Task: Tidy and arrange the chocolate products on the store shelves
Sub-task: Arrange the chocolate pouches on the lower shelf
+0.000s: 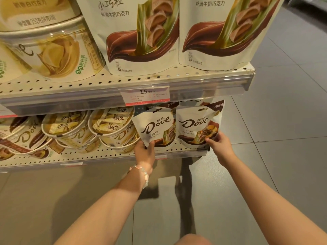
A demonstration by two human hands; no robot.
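Lower shelf, facing-up in progress. Two white stand-up Dove pouches with brown chocolate swirls stand side by side at the perforated cream metal shelf [106, 156] edge. The left pouch [155, 127] leans and needs squaring; the right pouch [198, 126] stands nearly upright. Left of both hands, round clear-lidded Dove tubs [109, 126] lie tumbled and appear unsorted. The left hand [144, 152] pinches the left pouch's lower corner; the right hand [218, 143] curls round the right pouch's lower right edge, though its fingertips are partly hidden.
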